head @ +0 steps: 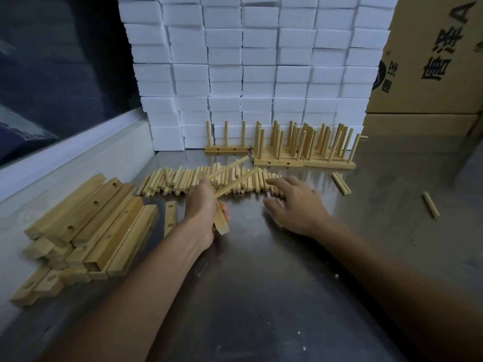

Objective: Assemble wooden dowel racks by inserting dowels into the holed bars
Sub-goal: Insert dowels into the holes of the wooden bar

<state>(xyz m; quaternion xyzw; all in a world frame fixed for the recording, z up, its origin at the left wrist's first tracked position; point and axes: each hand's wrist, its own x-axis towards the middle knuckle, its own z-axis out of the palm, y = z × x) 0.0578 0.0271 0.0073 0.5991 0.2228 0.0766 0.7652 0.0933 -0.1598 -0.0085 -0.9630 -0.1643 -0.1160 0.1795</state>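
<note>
Left hand [202, 212] closed around a holed bar [220, 223], two dowels [236, 178] already standing in it, pointing away toward the loose dowel pile [198, 180]. Right hand [295, 202] flat over the steel table [261, 296], fingers [277, 182] spread, touching the pile's right end. Spare bars [88, 226] stacked left; finished racks [303, 147] against white blocks [248, 66].

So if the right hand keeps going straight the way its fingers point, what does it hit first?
The right hand points up-left at the loose dowel pile; its fingertips look already at the pile's right end, so dowels come first. Height above them is unclear.
</note>
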